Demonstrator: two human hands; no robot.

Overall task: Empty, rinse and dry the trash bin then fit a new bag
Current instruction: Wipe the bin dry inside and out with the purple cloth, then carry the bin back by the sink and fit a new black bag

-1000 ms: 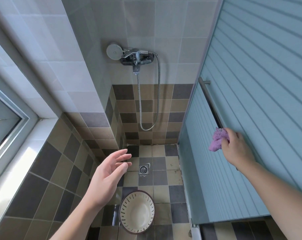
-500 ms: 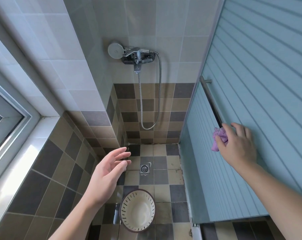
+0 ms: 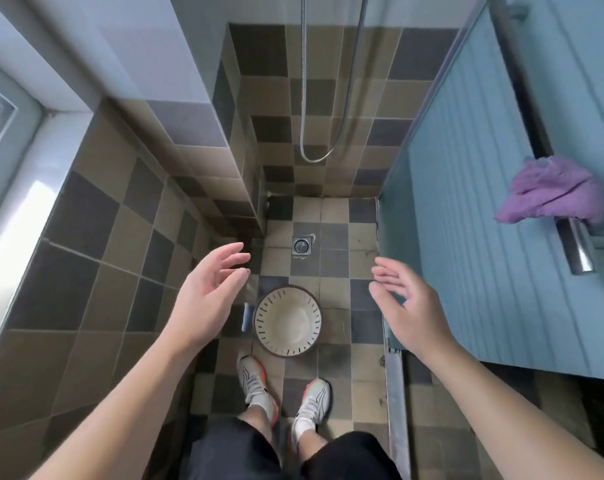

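The trash bin (image 3: 286, 322), cream inside with dark slots near its rim, stands upright and empty on the tiled shower floor just ahead of my feet. My left hand (image 3: 207, 299) hovers above and left of it, fingers relaxed, holding nothing. My right hand (image 3: 409, 308) hovers above and right of it, palm inward, also empty. A purple cloth (image 3: 553, 192) hangs over the metal door handle (image 3: 576, 247) at the right, apart from both hands.
The blue sliding shower door (image 3: 473, 202) closes off the right side, with its floor track (image 3: 396, 393) below. A floor drain (image 3: 301, 245) lies beyond the bin. A shower hose (image 3: 314, 157) loops down the back wall. A window sill (image 3: 23, 209) runs along the left.
My right hand let go of the purple cloth, leaving it on the door handle, and came down beside the bin. The view tilted downward, so my feet show.
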